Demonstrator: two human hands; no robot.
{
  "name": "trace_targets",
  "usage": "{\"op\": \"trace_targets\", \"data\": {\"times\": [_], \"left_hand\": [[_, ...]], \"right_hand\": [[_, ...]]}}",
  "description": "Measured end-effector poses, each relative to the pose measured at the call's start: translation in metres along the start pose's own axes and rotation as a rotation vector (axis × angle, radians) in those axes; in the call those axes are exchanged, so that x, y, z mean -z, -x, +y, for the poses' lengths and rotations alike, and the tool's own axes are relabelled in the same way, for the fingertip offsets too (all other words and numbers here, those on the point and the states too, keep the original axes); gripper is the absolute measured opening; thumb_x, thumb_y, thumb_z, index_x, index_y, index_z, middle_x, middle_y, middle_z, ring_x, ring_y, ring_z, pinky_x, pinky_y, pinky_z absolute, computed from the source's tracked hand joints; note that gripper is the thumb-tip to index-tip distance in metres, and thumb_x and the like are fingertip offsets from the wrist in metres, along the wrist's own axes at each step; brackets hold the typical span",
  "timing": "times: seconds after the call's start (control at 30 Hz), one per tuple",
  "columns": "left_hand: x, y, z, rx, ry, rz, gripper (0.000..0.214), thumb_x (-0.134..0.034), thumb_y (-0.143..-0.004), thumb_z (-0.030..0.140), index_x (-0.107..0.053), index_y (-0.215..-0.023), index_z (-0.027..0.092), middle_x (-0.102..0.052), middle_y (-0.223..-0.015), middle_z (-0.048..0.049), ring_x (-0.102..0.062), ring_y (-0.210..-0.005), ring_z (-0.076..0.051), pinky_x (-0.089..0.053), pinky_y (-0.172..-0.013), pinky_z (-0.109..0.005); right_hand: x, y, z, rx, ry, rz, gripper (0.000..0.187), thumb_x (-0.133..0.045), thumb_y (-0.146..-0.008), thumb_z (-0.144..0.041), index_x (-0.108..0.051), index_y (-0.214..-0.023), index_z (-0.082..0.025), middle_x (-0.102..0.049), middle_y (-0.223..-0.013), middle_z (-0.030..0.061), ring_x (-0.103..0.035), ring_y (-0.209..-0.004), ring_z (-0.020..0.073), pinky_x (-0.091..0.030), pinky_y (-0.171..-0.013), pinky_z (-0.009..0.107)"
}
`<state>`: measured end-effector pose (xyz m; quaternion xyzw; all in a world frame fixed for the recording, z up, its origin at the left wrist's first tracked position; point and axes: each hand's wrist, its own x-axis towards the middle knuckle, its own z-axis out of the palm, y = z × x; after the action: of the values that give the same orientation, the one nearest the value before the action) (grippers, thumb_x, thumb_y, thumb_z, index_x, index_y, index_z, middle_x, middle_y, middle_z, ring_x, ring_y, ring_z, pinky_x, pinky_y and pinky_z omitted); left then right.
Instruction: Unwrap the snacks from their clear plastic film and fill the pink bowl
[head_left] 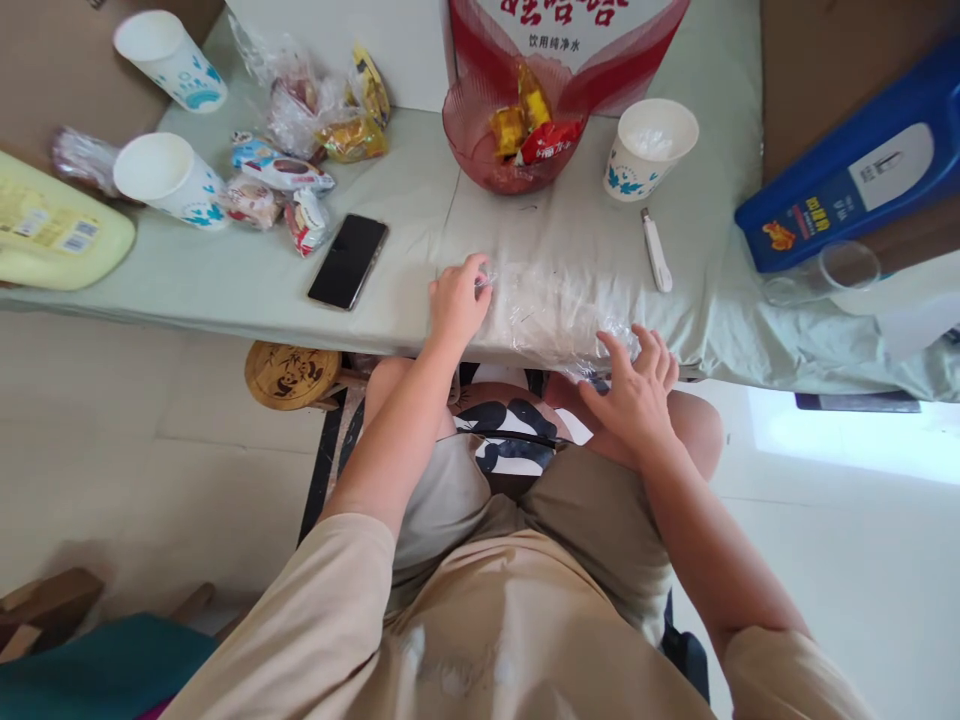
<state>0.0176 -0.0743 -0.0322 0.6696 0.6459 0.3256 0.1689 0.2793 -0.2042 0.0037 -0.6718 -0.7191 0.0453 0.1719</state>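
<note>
A crumpled sheet of clear plastic film point(536, 305) lies along the near edge of the table, its lower right part hanging over the edge. My left hand point(459, 300) is at its left end, thumb and fingers pinched on a bit of the film. Over the right end, my right hand point(636, 388) has its fingers spread and bent, with film under and beside the fingertips. Whether those fingertips press on the film is hard to see. A black phone point(349, 262) lies left of my left hand, and a white box cutter point(656, 252) beyond my right.
A red glass bowl point(480, 165) holds wrapped snacks. Paper cups point(634, 180) stand on both sides. Snack packets point(277, 170) lie at left. At right are a blue bottle point(847, 150) and a clear cup on its side point(802, 280). A wooden stool point(289, 372) stands below.
</note>
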Motion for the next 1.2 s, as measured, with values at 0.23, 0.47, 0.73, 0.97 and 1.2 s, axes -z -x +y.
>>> {"op": "trace_targets", "data": {"times": [0.23,0.47,0.73,0.97,1.2], "left_hand": [[-0.002,-0.002,-0.001,-0.111,0.061,-0.039,0.036,-0.063,-0.088,0.014,-0.064,-0.121,0.028,-0.076,-0.095,-0.0022,-0.068,-0.094,-0.018,-0.050,-0.094,-0.035],[0.011,0.005,0.018,-0.074,0.255,-0.043,0.033,-0.066,-0.090,0.025,-0.061,-0.123,0.027,-0.075,-0.105,-0.0034,-0.070,-0.100,-0.017,-0.052,-0.098,-0.034],[0.015,-0.007,0.025,0.257,0.699,-0.244,0.052,-0.064,-0.090,0.058,-0.058,-0.131,0.028,-0.066,-0.132,-0.0112,-0.063,-0.129,-0.028,-0.055,-0.095,-0.039],[-0.002,-0.003,0.053,0.405,0.984,-0.531,0.032,-0.071,-0.084,0.036,-0.068,-0.111,0.019,-0.078,-0.104,-0.0097,-0.077,-0.093,-0.024,-0.061,-0.083,-0.036],[-0.006,-0.004,0.053,0.493,0.854,-0.454,0.035,-0.065,-0.087,0.035,-0.065,-0.120,0.025,-0.071,-0.067,-0.0005,-0.072,-0.059,-0.020,-0.055,-0.058,-0.029]], "right_hand": [[0.003,-0.083,-0.010,0.136,-0.124,-0.022,0.056,-0.058,-0.082,-0.038,-0.054,-0.136,-0.024,-0.056,-0.137,0.0175,-0.046,-0.133,0.0411,-0.038,-0.106,0.062],[-0.034,-0.132,-0.014,0.189,-0.342,-0.303,0.014,-0.065,-0.074,-0.028,-0.064,-0.086,-0.020,-0.068,-0.086,0.0087,-0.062,-0.089,0.0275,-0.049,-0.085,0.044],[-0.041,-0.113,-0.023,-0.195,-1.269,-0.181,0.033,-0.066,-0.088,-0.053,-0.047,-0.084,-0.026,-0.057,-0.070,-0.0048,-0.053,-0.054,0.0089,-0.046,-0.053,0.024],[-0.046,-0.118,-0.019,-0.329,-1.423,-0.188,0.035,-0.074,-0.081,-0.048,-0.050,-0.096,-0.027,-0.068,-0.083,-0.0030,-0.067,-0.065,0.0124,-0.052,-0.055,0.024],[-0.030,-0.111,-0.009,-0.312,-1.362,-0.441,0.027,-0.075,-0.081,-0.042,-0.056,-0.090,-0.024,-0.061,-0.057,-0.0071,-0.055,-0.042,0.0094,-0.042,-0.040,0.021]]}}
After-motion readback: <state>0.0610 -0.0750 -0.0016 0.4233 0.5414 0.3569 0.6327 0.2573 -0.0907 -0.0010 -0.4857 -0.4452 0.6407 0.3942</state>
